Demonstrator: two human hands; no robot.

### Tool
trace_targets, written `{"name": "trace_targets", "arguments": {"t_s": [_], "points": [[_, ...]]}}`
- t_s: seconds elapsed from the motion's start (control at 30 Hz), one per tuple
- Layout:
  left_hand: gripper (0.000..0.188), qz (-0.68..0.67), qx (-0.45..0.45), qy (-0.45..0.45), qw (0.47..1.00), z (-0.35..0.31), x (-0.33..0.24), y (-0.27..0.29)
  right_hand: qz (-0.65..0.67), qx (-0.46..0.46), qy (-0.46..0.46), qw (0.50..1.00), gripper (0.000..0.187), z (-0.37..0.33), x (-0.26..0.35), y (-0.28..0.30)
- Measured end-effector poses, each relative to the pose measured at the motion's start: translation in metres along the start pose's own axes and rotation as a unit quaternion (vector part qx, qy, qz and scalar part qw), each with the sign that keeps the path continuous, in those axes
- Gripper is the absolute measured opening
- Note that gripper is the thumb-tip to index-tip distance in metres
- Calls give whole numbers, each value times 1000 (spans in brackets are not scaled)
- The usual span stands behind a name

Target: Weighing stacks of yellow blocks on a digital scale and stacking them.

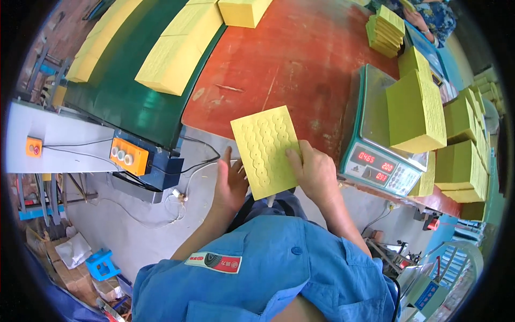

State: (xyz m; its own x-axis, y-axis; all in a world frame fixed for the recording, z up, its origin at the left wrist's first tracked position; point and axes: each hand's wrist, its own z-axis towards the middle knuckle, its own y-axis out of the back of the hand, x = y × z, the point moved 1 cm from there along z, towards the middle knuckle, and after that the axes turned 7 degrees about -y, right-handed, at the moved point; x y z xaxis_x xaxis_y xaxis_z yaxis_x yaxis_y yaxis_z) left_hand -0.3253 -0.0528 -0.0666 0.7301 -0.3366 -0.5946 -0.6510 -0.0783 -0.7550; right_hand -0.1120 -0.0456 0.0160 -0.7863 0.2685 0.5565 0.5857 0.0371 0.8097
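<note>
A yellow rectangular sheet of paper, or a thin stack of them, is tilted in front of my body. Rows of round, coin-like patterns are pressed into its face. My right hand grips its right edge, thumb on top and the other fingers hidden underneath. Beside the left edge, my left hand is open, thumb raised and fingers apart. Part of that hand lies close to the paper; whether they touch, I cannot tell.
A red worktable adjoins a green conveyor belt bearing yellow paper blocks. To the right, a digital scale carries a yellow paper block, with more stacks beyond. Another person's hand shows at far right. An orange button box is left.
</note>
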Motion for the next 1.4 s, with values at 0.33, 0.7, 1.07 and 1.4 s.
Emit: {"name": "trace_targets", "arguments": {"t_s": [0.33,0.7,1.07,1.4], "points": [[74,154,24,67,985,9,-23,7,128,54,3,990,49,-23,-5,-14],[56,186,185,17,965,-29,-49,-159,431,-76,29,899,55,-72,-62,85],[53,137,374,-35,917,9,47,-385,460,-271,65,843,39,-60,-154,270],[63,220,330,-47,917,62,92,-449,541,-152,33,827,43,16,-225,308]]}}
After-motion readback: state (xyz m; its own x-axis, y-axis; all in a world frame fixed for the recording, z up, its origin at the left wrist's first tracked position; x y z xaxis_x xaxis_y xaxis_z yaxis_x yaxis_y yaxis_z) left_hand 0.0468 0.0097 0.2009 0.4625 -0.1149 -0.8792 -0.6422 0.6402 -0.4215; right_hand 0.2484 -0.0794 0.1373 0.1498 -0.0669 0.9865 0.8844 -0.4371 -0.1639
